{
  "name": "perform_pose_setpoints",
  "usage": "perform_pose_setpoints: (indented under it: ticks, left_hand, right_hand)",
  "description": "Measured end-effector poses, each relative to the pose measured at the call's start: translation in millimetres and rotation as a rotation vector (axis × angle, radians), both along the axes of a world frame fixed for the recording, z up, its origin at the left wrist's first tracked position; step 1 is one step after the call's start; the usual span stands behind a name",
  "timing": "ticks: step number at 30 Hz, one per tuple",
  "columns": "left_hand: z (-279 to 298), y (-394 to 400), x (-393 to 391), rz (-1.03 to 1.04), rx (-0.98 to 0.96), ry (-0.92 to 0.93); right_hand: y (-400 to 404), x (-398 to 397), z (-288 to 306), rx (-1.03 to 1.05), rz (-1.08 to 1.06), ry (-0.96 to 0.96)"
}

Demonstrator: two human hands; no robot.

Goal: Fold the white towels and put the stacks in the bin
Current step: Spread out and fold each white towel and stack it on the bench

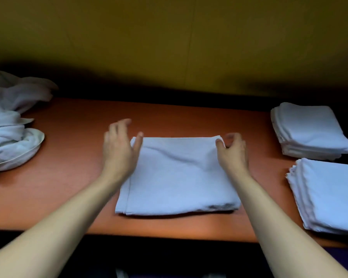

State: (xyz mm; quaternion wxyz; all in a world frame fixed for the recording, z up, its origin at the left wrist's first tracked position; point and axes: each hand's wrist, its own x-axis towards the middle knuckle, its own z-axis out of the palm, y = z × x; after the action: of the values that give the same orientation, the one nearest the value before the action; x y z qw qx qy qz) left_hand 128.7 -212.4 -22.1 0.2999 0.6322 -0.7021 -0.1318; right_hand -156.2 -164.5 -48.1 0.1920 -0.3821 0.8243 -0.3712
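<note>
A white towel [177, 177] lies folded in a rough square at the middle of the orange-brown table [72, 149]. My left hand [120, 147] hovers at its far left corner with fingers spread and relaxed, the thumb touching the towel's edge. My right hand [232, 150] pinches the far right corner between thumb and fingers. Two stacks of folded white towels stand at the right: a far stack [309, 131] and a near stack [329, 195]. A pile of unfolded white towels [10, 125] lies at the left. No bin is in view.
A yellow-olive wall [169, 37] rises behind the table, with a dark gap along the back edge. The table's front edge runs just below the folded towel; below it the space is dark.
</note>
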Motion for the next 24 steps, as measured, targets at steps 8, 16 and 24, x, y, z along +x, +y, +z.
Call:
perform_pose_setpoints:
  ticks: [8,16,24]
  left_hand:
    - [-58.5,78.9,-28.7,-0.466,0.031,-0.49]
    - [-66.0,88.0,-11.7,-0.397,0.14,-0.567]
    - [-56.2,115.2,5.3,-0.386,0.054,-0.576]
  right_hand:
    - [40.8,40.8,-18.6,0.048,0.77,0.603]
    - [31.1,22.3,-22.2,0.372,0.535,0.593]
    - [110.2,31.5,-10.5,-0.072,0.539,0.584]
